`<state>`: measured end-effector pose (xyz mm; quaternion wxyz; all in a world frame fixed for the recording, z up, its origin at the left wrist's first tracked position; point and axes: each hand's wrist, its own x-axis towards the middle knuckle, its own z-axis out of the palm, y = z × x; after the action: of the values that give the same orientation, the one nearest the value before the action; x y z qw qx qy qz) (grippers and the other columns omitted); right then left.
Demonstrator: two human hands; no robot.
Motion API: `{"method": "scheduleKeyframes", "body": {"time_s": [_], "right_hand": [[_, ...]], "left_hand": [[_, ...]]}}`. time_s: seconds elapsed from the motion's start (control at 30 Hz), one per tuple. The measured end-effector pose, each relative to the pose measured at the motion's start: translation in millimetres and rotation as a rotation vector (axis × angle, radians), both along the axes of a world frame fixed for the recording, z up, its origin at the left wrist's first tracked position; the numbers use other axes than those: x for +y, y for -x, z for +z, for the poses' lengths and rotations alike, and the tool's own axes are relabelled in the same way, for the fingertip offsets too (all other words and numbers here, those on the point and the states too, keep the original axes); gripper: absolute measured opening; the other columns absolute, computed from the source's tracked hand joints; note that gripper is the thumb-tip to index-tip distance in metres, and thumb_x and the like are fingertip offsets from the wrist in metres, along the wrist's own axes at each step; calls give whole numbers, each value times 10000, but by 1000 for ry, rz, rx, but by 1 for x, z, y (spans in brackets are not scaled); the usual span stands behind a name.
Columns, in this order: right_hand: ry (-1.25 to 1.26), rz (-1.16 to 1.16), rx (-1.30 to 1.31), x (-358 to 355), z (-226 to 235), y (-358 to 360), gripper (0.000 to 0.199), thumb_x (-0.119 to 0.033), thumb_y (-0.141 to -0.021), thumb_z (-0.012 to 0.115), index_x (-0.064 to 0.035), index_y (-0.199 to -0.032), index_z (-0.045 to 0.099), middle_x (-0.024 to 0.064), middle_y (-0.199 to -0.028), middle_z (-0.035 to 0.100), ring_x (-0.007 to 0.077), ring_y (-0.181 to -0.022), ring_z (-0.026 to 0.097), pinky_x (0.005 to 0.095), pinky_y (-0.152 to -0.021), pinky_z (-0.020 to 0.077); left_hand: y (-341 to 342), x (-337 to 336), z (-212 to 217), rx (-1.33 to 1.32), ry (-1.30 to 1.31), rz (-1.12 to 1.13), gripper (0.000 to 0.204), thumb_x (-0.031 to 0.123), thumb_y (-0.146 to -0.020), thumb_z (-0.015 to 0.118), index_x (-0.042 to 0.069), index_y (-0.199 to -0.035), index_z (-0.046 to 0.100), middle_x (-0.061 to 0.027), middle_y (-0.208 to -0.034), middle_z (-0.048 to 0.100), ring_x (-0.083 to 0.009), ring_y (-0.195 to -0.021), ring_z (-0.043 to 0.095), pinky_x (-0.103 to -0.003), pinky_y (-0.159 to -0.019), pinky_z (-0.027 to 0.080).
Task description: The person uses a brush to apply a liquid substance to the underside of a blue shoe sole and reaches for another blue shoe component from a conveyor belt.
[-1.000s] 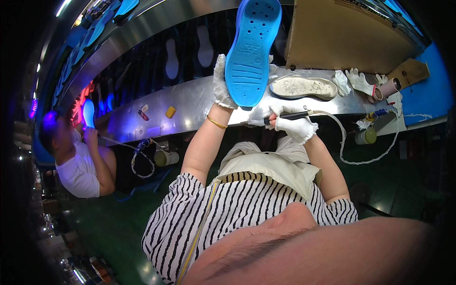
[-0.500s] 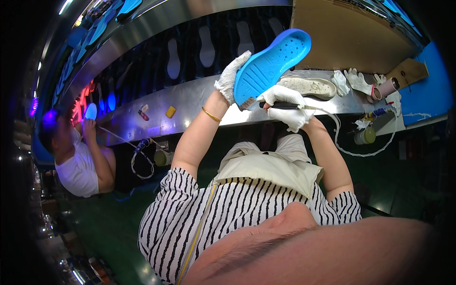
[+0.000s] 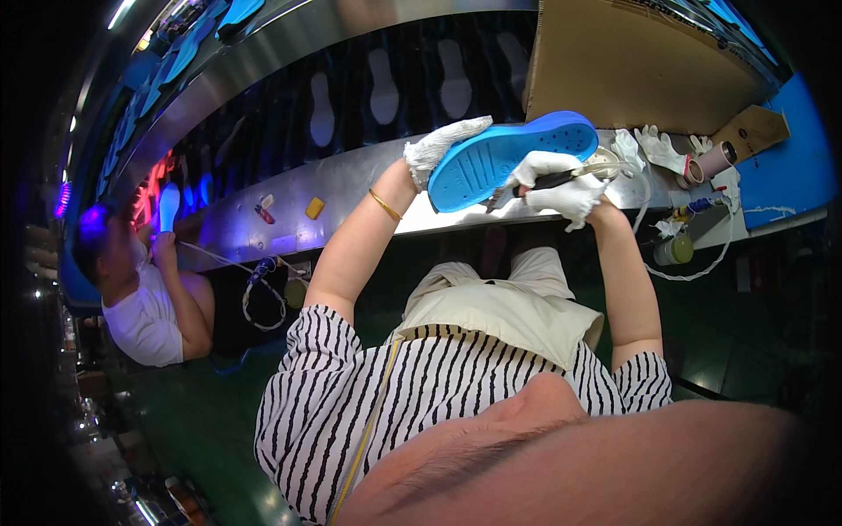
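Observation:
My left hand (image 3: 443, 147), in a white knitted glove, grips the heel-side edge of a bright blue shoe sole (image 3: 478, 165). The sole hangs tilted above the steel ledge, its ribbed and dimpled face toward me. In my right hand (image 3: 566, 195), also gloved, is a brush (image 3: 551, 181) with a dark handle and a pale hose running from it. Its bristle end lies by the sole's lower edge; whether they touch I cannot tell. Behind that hand, a pale sole (image 3: 607, 161) on the ledge is mostly hidden.
Beyond the steel ledge (image 3: 368, 197) runs a dark bed with several sole shapes. A cardboard box (image 3: 640, 66) stands at the right, near white gloves (image 3: 662, 151) and a cylinder (image 3: 719, 156). A yellow block (image 3: 314, 208) lies left. A co-worker (image 3: 153, 302) holds a lit sole.
The blue sole has come lower and turned flatter, its far end swinging right and down. My right hand and the brush have shifted right, away from the sole's near end.

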<state>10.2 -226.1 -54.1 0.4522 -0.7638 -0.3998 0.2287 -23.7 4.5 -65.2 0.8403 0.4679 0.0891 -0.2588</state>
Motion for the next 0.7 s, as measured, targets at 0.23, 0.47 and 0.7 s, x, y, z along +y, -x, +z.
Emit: {"method": "scheduleKeyframes", "body": {"time_s": [0.23,0.47,0.7], "right_hand": [[-568,-189,-198,16,-16,27,129,13,-732,677,-6,-855,641,69,-862,648,115,-803,610,267,-747,504],[-485,-99,330,23,-14,54,128,6,-771,664,-10,-887,612,63,-880,664,107,-798,615,258,-737,501],[-613,-196,-503,36,-4,51,171,52,-693,671,-31,-833,619,104,-819,618,215,-762,621,289,-717,497]], "left_hand": [[0,-1,-33,-152,529,100,601,479,-947,404,-32,-1256,478,-229,-1162,587,-336,-984,631,-477,-852,533],[9,-12,-53,-256,592,295,703,557,-914,389,-13,-1323,424,-232,-1226,548,-363,-1054,589,-473,-925,485],[13,-29,-51,-265,581,421,695,554,-908,394,-11,-1311,431,-227,-1204,550,-348,-1045,581,-445,-934,475]]}}
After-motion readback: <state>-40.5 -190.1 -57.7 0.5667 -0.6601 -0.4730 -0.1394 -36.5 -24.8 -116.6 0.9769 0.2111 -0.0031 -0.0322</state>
